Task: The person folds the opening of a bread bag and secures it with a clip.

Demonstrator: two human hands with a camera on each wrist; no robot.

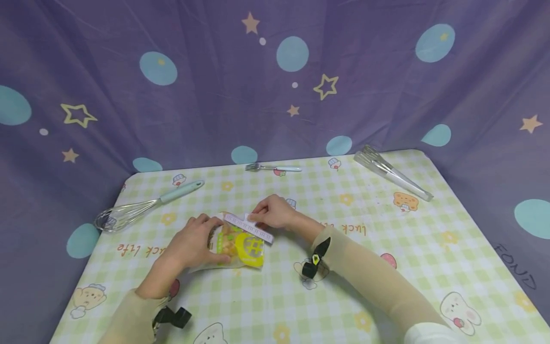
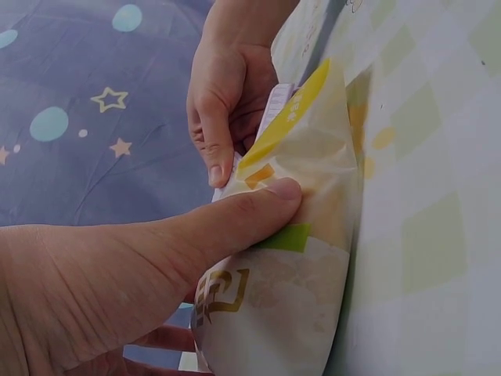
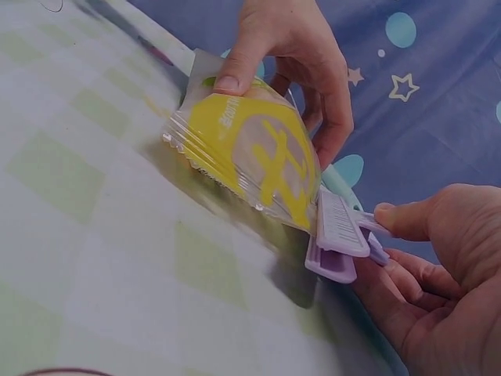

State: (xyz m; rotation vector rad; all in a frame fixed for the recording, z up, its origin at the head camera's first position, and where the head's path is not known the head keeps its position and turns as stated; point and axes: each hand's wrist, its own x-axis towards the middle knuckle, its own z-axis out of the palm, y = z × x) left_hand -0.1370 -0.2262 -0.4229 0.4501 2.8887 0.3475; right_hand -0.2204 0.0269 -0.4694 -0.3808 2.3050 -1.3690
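Observation:
A snack bag (image 1: 240, 248) with a clear and yellow wrapper sits near the table's middle. My left hand (image 1: 189, 243) grips its left side, thumb (image 2: 258, 210) across the front and fingers behind. A pale lilac sealing clip (image 1: 253, 230) with a ruled face lies along the bag's upper right edge. With thumb and fingers my right hand (image 1: 277, 212) pinches the clip's handles. In the right wrist view the clip (image 3: 342, 225) has its two bars spread apart at the corner of the bag (image 3: 274, 153), near the crimped end.
A whisk (image 1: 142, 205) with a mint handle lies at the left. At the back is a fork (image 1: 275, 168), and metal tongs (image 1: 391, 174) lie at the back right. A checked cloth (image 1: 266, 306) covers the table, with a purple curtain (image 1: 223, 95) behind it.

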